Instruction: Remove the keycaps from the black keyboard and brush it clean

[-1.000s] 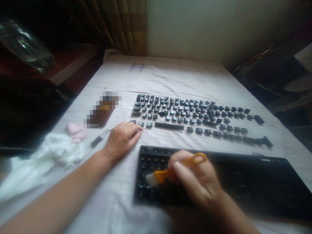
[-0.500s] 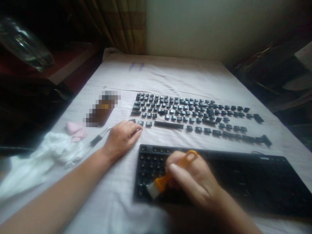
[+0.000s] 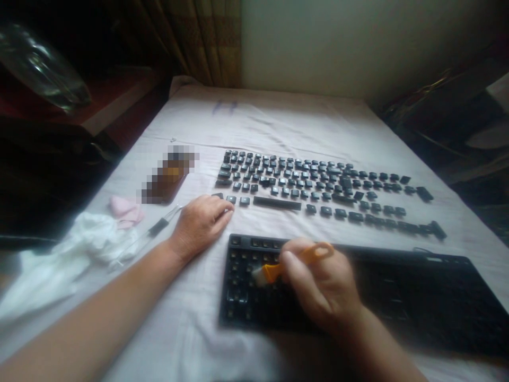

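Note:
My right hand (image 3: pixel 322 281) is closed around the orange handle of a small flat brush (image 3: pixel 274 273). The brush's pale bristles rest over the left part of a black keyboard (image 3: pixel 437 297), among its bare key posts. That keyboard lies on the sheet with its keycaps off, its middle partly hidden behind my right hand. My left hand (image 3: pixel 202 220) rests palm down on the sheet above the keyboard's left corner, fingers curled in and close together, with nothing seen in them. Its fingertips lie beside the bottom-left loose keycaps (image 3: pixel 278 203).
Several rows of black keycaps spread behind the keyboard. To the left lie a blurred-out dark object (image 3: pixel 167 178), a pink cloth (image 3: pixel 126 211), a white cloth (image 3: pixel 59 265) and a wire tool with a dark grip (image 3: pixel 159 227). A clear bottle (image 3: pixel 43 69) lies on a red surface.
My right hand has moved the brush up and slightly right, from the keyboard's lower-left edge to its upper-left keys. My left hand has stayed in place.

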`<state>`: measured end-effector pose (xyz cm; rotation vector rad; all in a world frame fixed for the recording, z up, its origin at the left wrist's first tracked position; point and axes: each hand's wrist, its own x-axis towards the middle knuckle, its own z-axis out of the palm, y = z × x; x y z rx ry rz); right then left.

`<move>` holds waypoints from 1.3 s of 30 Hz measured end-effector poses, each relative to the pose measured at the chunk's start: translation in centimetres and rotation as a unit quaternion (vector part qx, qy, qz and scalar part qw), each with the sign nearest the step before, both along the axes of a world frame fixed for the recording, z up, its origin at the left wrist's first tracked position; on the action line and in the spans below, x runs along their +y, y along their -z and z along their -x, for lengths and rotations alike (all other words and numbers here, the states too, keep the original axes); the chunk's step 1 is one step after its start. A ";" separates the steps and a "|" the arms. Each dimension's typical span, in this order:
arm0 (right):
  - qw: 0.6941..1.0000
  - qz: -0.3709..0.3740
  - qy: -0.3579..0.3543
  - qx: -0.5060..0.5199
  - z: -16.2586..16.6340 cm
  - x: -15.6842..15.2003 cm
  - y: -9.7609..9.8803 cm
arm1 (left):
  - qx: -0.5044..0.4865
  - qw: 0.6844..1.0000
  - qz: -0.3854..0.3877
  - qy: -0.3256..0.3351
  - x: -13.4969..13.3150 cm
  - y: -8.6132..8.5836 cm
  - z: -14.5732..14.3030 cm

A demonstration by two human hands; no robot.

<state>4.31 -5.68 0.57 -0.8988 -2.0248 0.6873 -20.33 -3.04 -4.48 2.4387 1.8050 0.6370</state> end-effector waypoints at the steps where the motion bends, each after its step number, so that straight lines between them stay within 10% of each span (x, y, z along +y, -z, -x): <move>1: 1.000 0.029 -0.001 0.008 0.1 -0.1 0.2 | 0.000 1.000 0.000 0.000 0.0 0.0 0.0; 6: 0.972 0.225 -0.001 0.066 0.6 -0.3 1.7 | 0.001 1.000 -0.001 -0.003 0.0 0.0 0.0; 16: 0.948 0.303 -0.090 0.045 0.4 -0.2 1.2 | 0.000 1.000 0.004 -0.004 0.0 0.1 0.0; 25: 1.000 0.015 -0.022 -0.007 0.1 0.2 1.0 | 0.000 1.000 0.008 -0.004 0.1 0.2 0.1; 32: 0.994 0.058 -0.088 0.008 0.1 0.0 0.9 | 0.001 1.000 0.007 -0.004 0.0 0.1 0.1; 39: 0.992 -0.057 -0.110 -0.010 0.3 0.0 0.9 | 0.004 1.000 0.007 -0.002 0.1 0.0 0.0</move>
